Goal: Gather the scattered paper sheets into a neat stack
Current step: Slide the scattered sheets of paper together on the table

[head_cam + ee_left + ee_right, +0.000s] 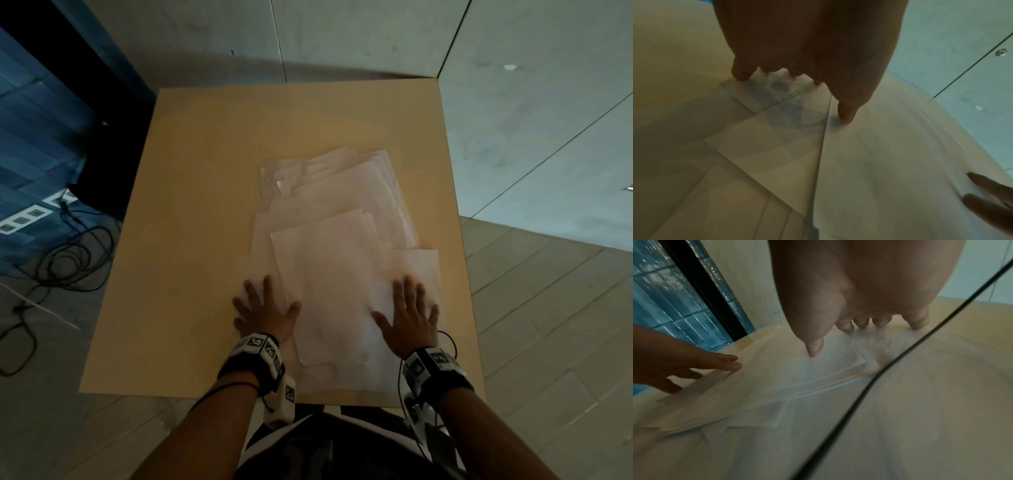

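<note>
A: Fingers first. Left hand (265, 313): fingers straight and spread wide, palm down, gripping nothing. Fingertips (741, 73) press on the left margin of the white paper sheets (329, 284); the thumb lies on the topmost sheet.

B: Confirmed in the left wrist view: thumb tip just past a sheet edge, other tips on a lower layer. Right hand (409, 320)?

A: Same posture. Fingers (846, 326) splayed and flat on the right side of the pile, thumb pointing inward. Nothing pinched or curled round.

B: Location of the sheets?

A: On the square tan tabletop (205, 240), centre to near edge, between the two hands. They overlap in a loose fan: corners stick out at differing angles, the far sheets skewed rightward, one sheet poking out beside the right hand. Edges not aligned.

B: Surroundings?

A: Black-and-white marker bands on both wrists; a thin black cable (869, 386) runs off the right one. Grey tiled floor (548, 308) around the table, dark cables (68, 260) lying to the left.
</note>
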Tool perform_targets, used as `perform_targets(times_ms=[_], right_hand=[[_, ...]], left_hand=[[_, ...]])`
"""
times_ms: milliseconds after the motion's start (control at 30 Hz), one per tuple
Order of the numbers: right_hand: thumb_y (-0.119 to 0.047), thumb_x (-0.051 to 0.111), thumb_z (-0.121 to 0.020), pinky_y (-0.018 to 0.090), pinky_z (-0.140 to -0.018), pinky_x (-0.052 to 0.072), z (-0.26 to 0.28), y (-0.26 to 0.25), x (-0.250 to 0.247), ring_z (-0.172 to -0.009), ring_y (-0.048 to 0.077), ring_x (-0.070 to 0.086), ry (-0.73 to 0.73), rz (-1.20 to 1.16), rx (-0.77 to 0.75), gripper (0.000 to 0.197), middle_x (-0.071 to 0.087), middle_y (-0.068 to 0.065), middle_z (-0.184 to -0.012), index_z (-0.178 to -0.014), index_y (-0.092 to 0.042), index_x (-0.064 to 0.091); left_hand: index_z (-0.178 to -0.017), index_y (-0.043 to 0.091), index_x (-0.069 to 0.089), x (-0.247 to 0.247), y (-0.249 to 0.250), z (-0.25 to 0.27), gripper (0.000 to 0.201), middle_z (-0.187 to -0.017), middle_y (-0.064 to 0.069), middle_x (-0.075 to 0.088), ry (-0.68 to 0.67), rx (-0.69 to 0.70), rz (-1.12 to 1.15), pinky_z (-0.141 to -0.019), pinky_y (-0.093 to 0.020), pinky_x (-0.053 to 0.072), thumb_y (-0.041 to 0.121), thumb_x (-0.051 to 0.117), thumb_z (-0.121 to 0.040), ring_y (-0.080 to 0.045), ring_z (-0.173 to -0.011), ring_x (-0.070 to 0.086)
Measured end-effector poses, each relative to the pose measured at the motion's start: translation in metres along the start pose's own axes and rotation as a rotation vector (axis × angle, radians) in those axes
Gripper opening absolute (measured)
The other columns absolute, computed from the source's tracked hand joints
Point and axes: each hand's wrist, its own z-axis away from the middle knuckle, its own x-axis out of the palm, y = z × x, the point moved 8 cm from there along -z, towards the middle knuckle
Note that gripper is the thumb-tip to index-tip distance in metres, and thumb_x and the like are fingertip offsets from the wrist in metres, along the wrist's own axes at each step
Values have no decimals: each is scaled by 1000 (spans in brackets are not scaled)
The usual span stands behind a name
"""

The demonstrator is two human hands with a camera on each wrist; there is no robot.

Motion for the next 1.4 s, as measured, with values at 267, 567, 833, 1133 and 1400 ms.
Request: perform_targets(times_ms=[267, 567, 833, 1133, 1400], right_hand=[[-60, 30, -94, 51, -120, 2, 2, 12, -9, -147, 25, -15, 27, -83, 61, 80, -21, 2, -159, -152, -22, -9], [-53, 30, -97, 47, -121, 2, 10, -18, 2, -148, 23, -13, -1, -175, 29, 77, -20, 3, -159, -152, -19, -11], [-53, 30, -97, 48, -120, -1, 14, -17, 6, -147, 25, -17, -11, -130, 44, 81, -24, 7, -157, -151, -15, -16], [-45, 40, -96, 46, -119, 18, 16, -13, -18, -148, 27, 6, 70, -285, 119, 76, -1, 7, -162, -153, -12, 2], [-42, 52, -91, 47, -100, 40, 16, -15, -18, -128, 33, 31, 64, -313, 190, 62, 27, 10, -141, -142, -13, 30]], left_hand=[[-149, 41, -16, -12, -9, -5, 96, -158, 4, -27, 46, 30, 17, -117, -56, 9, 77, 41, -81, -36, -147, -15], [-151, 33, -17, 8, 16, 6, 87, -158, -1, -27, 3, 107, -30, -119, -50, 7, 65, 36, -91, -39, -146, -16], [-152, 21, -16, 4, 18, 4, 89, -158, -9, -26, 19, 139, 15, -120, -46, 3, 58, 39, -94, -36, -146, -18], [-154, 17, 4, -23, 7, -3, 77, -161, -7, 5, 143, 128, 121, -119, -43, 15, 46, 44, -96, -34, -146, 9], [-151, 14, 18, -20, 15, 5, 71, -153, -10, 16, 171, 167, 69, -108, -42, 34, 42, 50, -94, -35, -131, 25]])
